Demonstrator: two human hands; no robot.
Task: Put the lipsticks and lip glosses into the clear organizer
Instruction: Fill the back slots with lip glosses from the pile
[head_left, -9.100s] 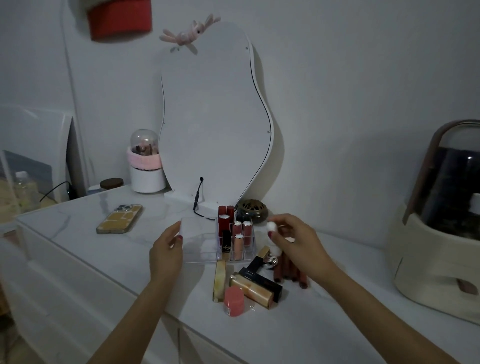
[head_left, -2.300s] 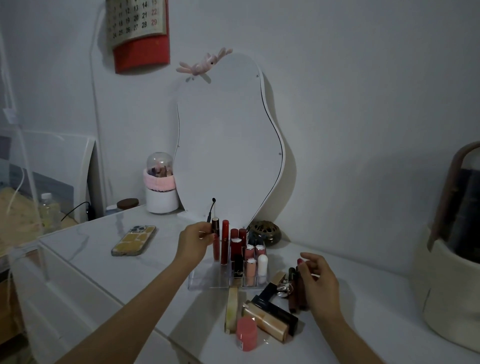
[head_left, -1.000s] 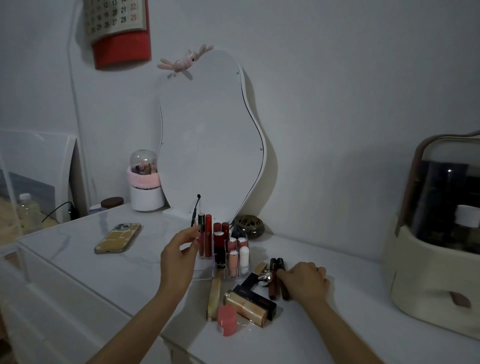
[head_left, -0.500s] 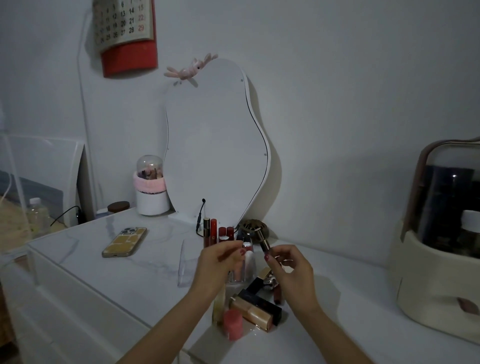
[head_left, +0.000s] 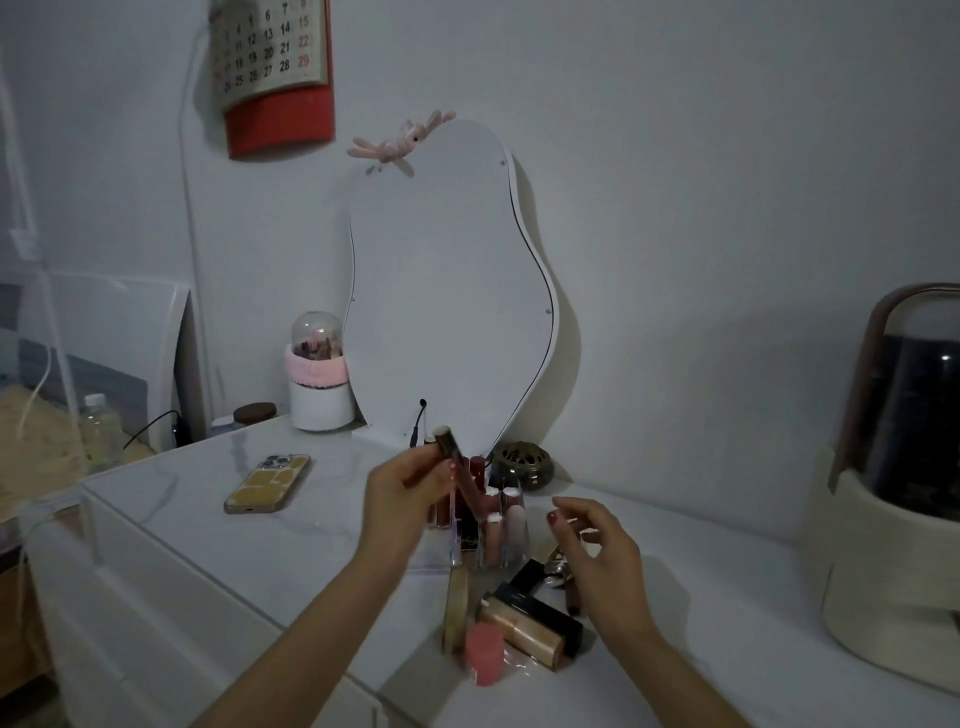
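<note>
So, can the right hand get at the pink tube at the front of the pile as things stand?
Probably yes: the right hand is empty and open above the pile, and the pink tube stands at the near edge with nothing covering it.

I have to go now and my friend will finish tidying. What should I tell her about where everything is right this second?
Left hand: pinches a dark lip gloss tube, tilted, above the clear organizer.
Right hand: open, holds nothing, hovers over the loose pile.
Done: several red and pink tubes stand upright in the organizer's right-hand slots.
Left: slot in the held tube, then the rest on the dresser top: the gold tube, gold-and-black lipsticks, pink tube and brown gloss beside the right hand.
</note>
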